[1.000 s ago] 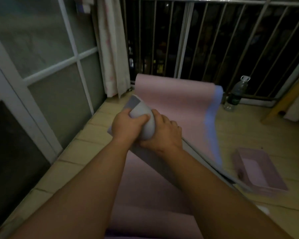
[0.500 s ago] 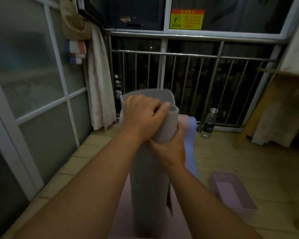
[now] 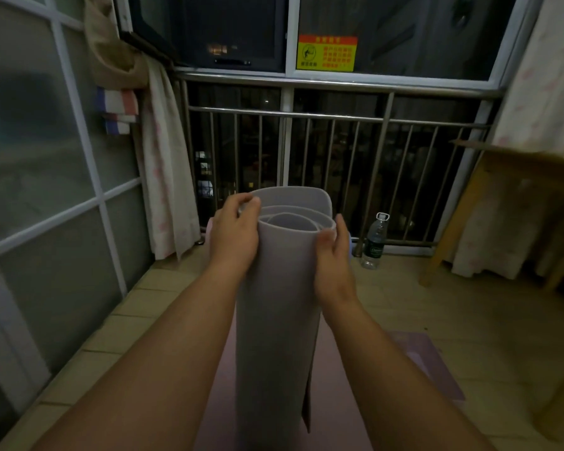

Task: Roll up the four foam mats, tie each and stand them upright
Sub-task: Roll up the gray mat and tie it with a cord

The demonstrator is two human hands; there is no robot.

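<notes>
A rolled grey-lilac foam mat (image 3: 274,320) stands upright in front of me, its open spiral end facing up. My left hand (image 3: 233,236) grips the roll's left side near the top, fingers curled over the rim. On the right side of the top my right hand (image 3: 334,255) holds the roll, thumb on the front. A loose outer edge of the mat hangs along the lower right of the roll. Below it a pink mat (image 3: 222,385) lies flat on the floor. No tie is visible on the roll.
A pink plastic tray (image 3: 427,362) lies on the tiled floor to the right. A water bottle (image 3: 375,242) stands by the metal railing (image 3: 306,115). A wooden table leg (image 3: 450,229) and cloth are at the right, glass doors and a curtain (image 3: 166,177) at the left.
The roll went from lying slanted over the flat mat to standing upright. My left hand slid from the top of the roll to its left side; my right hand moved up its right side.
</notes>
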